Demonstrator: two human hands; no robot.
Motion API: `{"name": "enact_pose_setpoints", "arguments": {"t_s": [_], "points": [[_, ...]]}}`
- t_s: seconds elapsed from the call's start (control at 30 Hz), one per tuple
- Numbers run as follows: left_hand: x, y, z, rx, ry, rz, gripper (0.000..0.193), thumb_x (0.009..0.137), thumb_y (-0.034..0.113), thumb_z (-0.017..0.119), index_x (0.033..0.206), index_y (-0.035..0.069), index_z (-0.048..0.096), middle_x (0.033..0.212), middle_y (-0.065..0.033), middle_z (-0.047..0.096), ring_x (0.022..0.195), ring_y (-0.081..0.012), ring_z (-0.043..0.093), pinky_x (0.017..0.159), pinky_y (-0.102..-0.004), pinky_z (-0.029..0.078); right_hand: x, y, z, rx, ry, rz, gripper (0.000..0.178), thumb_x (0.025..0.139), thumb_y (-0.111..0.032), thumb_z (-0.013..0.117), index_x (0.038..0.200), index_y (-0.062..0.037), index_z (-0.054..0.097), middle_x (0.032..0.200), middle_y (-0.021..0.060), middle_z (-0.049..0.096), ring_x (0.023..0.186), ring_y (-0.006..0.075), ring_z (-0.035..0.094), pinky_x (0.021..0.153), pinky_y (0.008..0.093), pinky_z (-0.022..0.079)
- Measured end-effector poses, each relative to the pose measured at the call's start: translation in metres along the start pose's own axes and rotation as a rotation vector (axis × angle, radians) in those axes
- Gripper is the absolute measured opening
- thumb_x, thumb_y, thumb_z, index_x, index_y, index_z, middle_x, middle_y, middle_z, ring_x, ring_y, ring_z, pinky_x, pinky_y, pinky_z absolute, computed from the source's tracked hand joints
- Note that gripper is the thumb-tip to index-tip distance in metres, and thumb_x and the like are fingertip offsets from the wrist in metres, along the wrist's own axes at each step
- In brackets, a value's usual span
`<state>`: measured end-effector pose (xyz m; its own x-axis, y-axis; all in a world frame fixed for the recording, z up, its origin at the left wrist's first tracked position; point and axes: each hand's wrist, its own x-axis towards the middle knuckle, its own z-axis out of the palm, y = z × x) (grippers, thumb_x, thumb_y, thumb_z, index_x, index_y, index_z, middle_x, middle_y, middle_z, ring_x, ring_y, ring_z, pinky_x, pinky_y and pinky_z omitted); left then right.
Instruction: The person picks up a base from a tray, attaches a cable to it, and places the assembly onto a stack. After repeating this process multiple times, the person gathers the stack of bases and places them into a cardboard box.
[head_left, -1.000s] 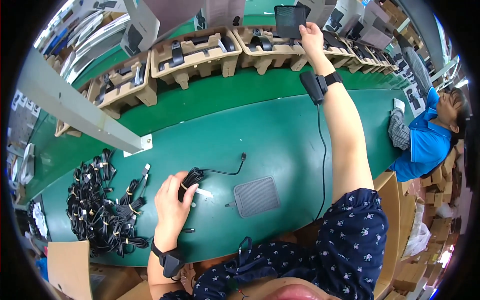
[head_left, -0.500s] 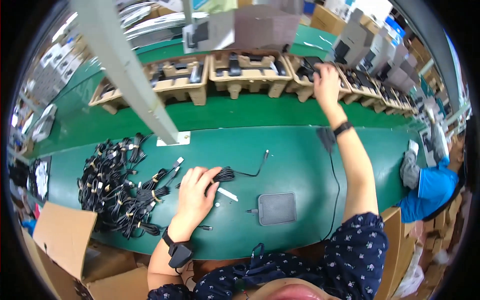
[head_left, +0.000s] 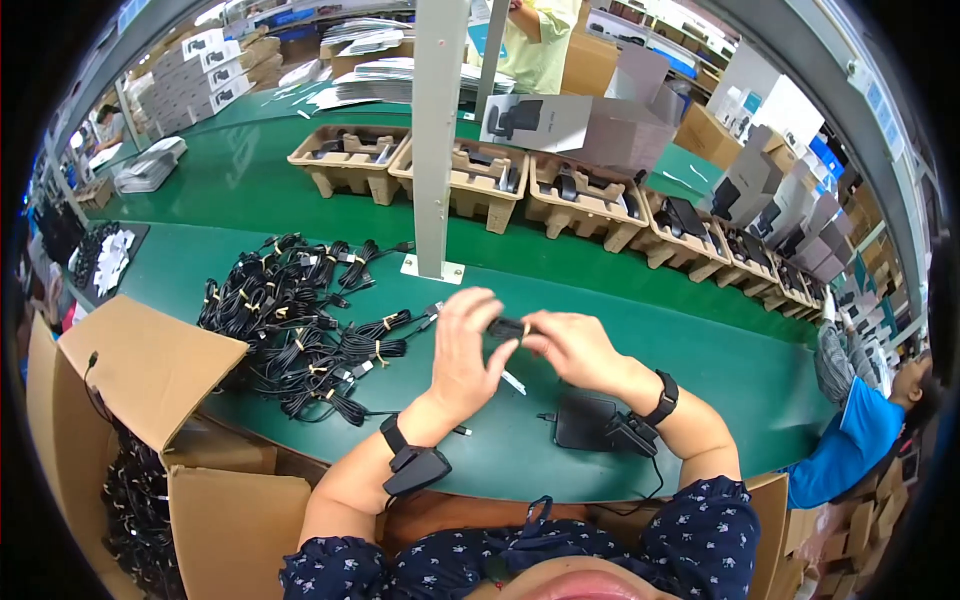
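Note:
A bundled black cable (head_left: 508, 328) with a tan band is held between my two hands above the bench. My right hand (head_left: 585, 350) pinches its right end near the band. Curled around the left end, my left hand (head_left: 462, 352) has its thumb below and fingers above, somewhat blurred. Under the hands lies a small white strip (head_left: 514, 382). A flat black rectangular device (head_left: 580, 420) with a short plug rests below my right hand. To the left is a pile of banded black cables (head_left: 290, 310), with a few loose bundles (head_left: 375, 345) at its edge.
Moulded cardboard trays (head_left: 470, 195) of black parts line the far green strip. A metal post (head_left: 432, 150) rises from the bench. Open cardboard boxes (head_left: 160, 365) stand at the near left, one with cables inside. A person in blue (head_left: 850, 440) sits at the right.
My right hand has come back from a far tray to the cable bundle by my left hand. Both hands now meet at the bundle, lifted off the bench. The view has turned.

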<state>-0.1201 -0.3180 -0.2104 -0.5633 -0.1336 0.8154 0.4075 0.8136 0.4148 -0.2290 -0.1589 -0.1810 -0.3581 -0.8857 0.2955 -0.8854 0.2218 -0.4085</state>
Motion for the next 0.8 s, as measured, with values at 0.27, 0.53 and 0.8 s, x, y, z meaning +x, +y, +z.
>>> {"name": "enact_pose_setpoints", "arguments": {"t_s": [0.27,0.53,0.8], "points": [[-0.012,0.021,0.015,-1.295,-0.411,-0.658,0.068,0.089,0.010,0.059,0.142,0.005,0.015,0.114,-0.0134,0.056,0.089,-0.0192,0.062,0.078,-0.0314,0.049,0.013,-0.038,0.002,1.195,0.325,0.271,0.020,0.099,-0.018,0.044,0.115,-0.0056,0.044,0.084,0.0037,0.055,0.066,0.0082,0.049,0.056,0.0200,0.042],[0.001,0.009,-0.005,-1.072,-0.609,-0.912,0.016,0.092,0.020,0.057,0.094,0.004,0.055,0.063,0.0040,0.050,0.053,-0.0032,0.044,0.046,-0.0180,0.036,0.005,-0.043,-0.039,0.940,0.366,0.323,0.019,0.097,-0.023,0.049,0.107,-0.0078,0.046,0.070,0.0005,0.048,0.053,0.0049,0.040,0.048,0.0173,0.035],[-0.001,0.007,0.006,-1.208,-0.350,-0.914,0.008,0.092,0.009,0.052,0.097,0.003,0.055,0.081,-0.0015,0.060,0.063,-0.0075,0.055,0.055,-0.0209,0.044,-0.021,-0.049,-0.014,0.156,0.033,0.005,0.034,0.080,-0.005,0.065,0.112,-0.0068,0.053,0.119,0.0153,0.057,0.103,0.0345,0.058,0.079,0.0385,0.050]]}}
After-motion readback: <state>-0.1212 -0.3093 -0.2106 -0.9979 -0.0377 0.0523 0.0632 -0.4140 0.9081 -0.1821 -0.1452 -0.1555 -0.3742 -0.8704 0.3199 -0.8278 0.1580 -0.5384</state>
